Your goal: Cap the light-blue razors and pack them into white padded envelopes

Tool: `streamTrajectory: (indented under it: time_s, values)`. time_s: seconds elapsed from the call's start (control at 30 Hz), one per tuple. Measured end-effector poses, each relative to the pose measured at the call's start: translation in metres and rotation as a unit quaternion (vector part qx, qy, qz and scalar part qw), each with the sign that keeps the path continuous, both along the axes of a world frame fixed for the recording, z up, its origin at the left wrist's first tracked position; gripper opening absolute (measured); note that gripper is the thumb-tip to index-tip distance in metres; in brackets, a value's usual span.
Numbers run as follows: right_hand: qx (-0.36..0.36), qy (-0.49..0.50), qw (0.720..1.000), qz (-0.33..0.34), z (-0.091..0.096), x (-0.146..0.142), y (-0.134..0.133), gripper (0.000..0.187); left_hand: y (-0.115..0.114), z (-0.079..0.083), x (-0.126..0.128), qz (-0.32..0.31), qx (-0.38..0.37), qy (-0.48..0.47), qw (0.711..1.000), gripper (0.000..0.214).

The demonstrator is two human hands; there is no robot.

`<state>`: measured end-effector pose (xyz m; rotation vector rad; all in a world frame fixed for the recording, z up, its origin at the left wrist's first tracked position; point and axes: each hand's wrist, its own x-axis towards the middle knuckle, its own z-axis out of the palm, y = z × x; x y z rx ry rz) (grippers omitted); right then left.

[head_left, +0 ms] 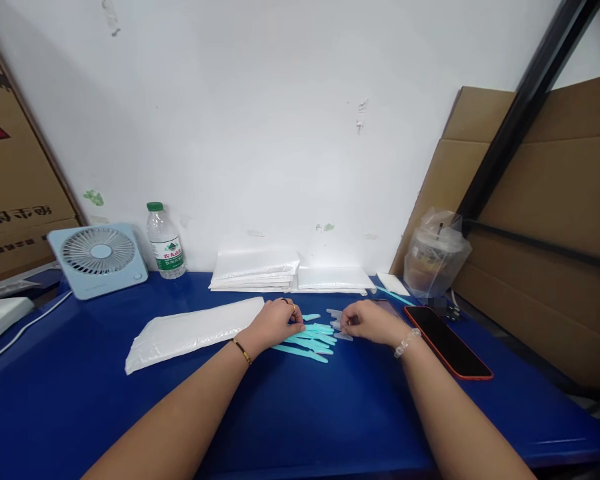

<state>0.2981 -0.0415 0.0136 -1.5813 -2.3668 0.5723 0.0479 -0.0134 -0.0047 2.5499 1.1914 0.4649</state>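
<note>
Several turquoise eyebrow razors lie fanned out on the blue table, their slim ends pointing right. My left hand is closed over the upper razors, thumb and fingertips pinched on a turquoise handle; part of it is hidden under the fingers. Just right of the razors lie several small translucent plastic blade covers. Over these my right hand is closed, thumb and forefinger pinched at one of the covers, which the fingers partly hide. A padded white bubble mailer lies flat beside my left hand.
White mailers are stacked against the wall. A red-cased phone and a bagged drink cup stand to the right. At left are a water bottle, a blue fan and a white cable. Cardboard borders the table.
</note>
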Motion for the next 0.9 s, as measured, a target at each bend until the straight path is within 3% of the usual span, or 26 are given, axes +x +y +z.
streamTrajectory:
  time_s: [0.17,0.3,0.47,0.7,0.9]
  values:
    - [-0.019,0.07,0.996,-0.055,0.005,0.003,0.001,0.029,0.002,-0.002,-0.001,0.014,-0.021,-0.035,0.999,0.021]
    - [0.003,0.146,0.988,-0.051,0.006,0.003,0.001,0.033,0.007,-0.006,-0.003,0.041,-0.054,-0.077,0.995,0.025]
    - [-0.072,0.285,0.954,-0.057,0.005,0.0,0.0,0.034,0.014,-0.011,-0.004,0.058,-0.083,-0.113,0.988,0.03]
    - [-0.075,0.287,0.954,-0.043,0.006,-0.003,0.0,0.038,0.013,-0.009,-0.004,0.049,-0.081,-0.129,0.987,0.03]
    - [-0.068,0.278,0.958,-0.024,-0.004,-0.012,0.002,0.039,0.006,-0.005,0.002,0.041,-0.067,-0.138,0.987,0.029]
